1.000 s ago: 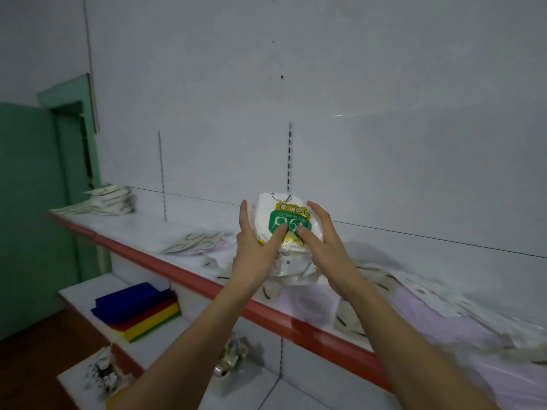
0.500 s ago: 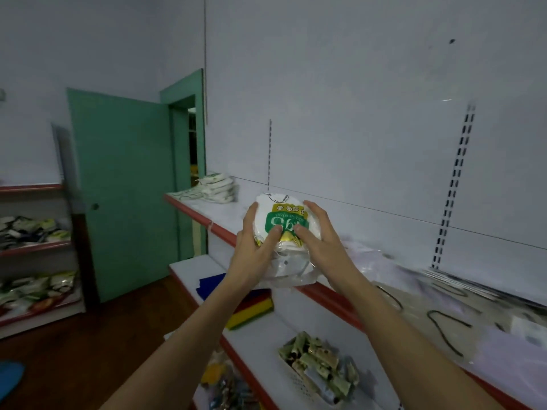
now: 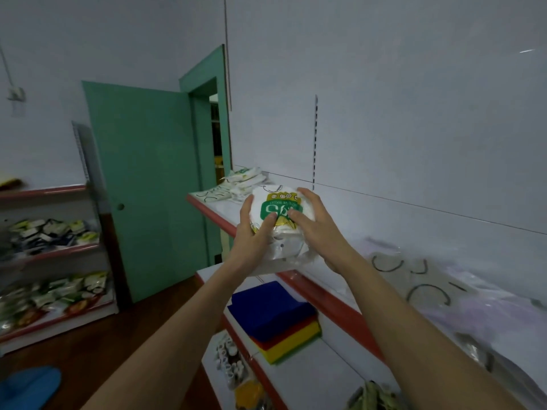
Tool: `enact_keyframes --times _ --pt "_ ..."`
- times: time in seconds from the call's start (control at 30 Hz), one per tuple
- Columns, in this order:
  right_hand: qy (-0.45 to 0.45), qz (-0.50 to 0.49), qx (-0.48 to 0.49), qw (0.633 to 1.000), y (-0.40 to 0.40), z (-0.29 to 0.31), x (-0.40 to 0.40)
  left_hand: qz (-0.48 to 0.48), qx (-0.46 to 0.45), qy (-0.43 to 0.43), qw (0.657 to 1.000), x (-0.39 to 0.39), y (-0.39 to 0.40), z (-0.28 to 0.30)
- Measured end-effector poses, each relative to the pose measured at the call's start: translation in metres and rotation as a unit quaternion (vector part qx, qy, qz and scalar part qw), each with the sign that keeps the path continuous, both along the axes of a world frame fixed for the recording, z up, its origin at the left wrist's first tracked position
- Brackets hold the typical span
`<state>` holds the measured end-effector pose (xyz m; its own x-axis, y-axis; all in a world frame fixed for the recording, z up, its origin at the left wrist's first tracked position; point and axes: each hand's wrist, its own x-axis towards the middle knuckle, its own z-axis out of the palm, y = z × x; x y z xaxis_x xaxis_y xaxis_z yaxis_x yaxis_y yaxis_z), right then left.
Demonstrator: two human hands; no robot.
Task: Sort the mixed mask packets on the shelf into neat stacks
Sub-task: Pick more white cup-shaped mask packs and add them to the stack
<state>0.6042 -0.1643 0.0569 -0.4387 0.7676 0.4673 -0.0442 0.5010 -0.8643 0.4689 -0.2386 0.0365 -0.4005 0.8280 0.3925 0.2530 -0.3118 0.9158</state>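
A: Head view has both hands up in front of the top shelf [image 3: 322,294]. What's in them?

B: 1 bundle of mask packets [image 3: 278,220], held between the left hand [image 3: 251,232] and right hand [image 3: 316,229], fingers curled round its sides, thumbs pressed on the green label. It's above the shelf's red edge.

A: Where would it go?

B: Likely the stack [image 3: 236,186] at the far left end. Loose packets [image 3: 420,279] lie at the right.

A: Risk?

B: Slick wrappers; with a looser squeeze, lower packets could slide out and fall to the lower shelf [image 3: 310,377].
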Motion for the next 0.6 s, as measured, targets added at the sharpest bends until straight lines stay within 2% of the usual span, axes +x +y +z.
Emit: enact_keyframes --times 0.33,0.6 --pt "-0.018 -0.038 -0.019 0.999 0.097 -0.009 -0.127 -0.029 -0.006 -0.004 1.000 -0.137 0.110 -0.014" --pt "-0.015 -0.119 -0.066 0.991 0.161 0.001 -0.210 -0.175 -0.070 0.022 0.982 -0.242 0.196 0.002"
